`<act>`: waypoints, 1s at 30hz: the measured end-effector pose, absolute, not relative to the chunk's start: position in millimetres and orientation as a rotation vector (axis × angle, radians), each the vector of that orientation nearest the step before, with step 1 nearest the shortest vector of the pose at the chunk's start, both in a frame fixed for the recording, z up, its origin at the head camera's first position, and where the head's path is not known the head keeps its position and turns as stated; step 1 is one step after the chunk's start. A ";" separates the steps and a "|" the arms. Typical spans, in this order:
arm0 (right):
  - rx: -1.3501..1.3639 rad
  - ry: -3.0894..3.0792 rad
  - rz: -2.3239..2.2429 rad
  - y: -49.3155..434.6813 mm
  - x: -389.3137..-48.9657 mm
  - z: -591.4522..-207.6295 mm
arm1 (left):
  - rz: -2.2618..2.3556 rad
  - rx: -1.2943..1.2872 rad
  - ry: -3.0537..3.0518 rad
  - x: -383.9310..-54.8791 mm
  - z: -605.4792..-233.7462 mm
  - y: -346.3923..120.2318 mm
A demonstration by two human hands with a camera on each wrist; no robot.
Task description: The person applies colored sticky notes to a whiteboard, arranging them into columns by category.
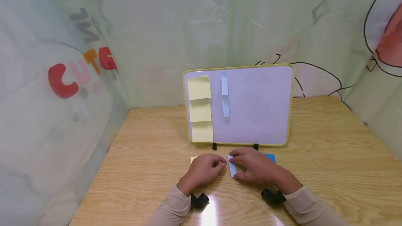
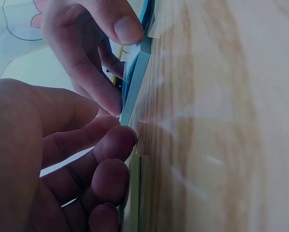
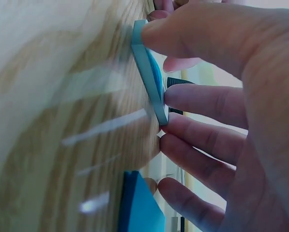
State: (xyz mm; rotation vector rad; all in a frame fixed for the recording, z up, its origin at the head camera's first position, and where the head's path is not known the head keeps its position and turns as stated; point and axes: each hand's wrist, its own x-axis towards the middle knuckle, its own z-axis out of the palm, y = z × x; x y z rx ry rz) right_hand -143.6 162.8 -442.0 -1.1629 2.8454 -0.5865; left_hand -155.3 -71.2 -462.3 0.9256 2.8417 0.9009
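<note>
Two hands (image 1: 257, 167) above a wooden table (image 1: 144, 163) — printed sheeting (image 1: 163, 41) behind.

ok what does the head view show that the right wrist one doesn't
Only the head view shows the yellow notes and pale strips on the board and big letters. Only the right wrist view shows the palm of the right hand and the side of the blue pad. Both show the pale pad, pinched by that hand, and the table.

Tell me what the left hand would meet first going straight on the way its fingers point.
Most likely the light-blue pad in the right hand, just beyond the left hand; the exact gap is hard to judge.
</note>
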 end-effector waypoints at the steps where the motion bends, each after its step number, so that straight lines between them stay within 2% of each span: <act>1: -1.160 2.843 -0.596 163.0 -143.4 -442.1 | 0.901 0.924 2.841 -155.2 -462.4 -71.2; 13: -1.138 2.800 -0.723 167.5 -145.5 -444.1 | 0.877 0.938 2.835 -155.8 -463.4 -71.1; 24: -1.038 2.777 -0.905 166.3 -147.2 -447.6 | 0.573 1.213 2.894 -150.6 -460.6 -69.2; 30: -1.038 2.784 -0.956 166.0 -149.4 -450.1 | 0.506 1.248 2.926 -150.1 -463.4 -66.5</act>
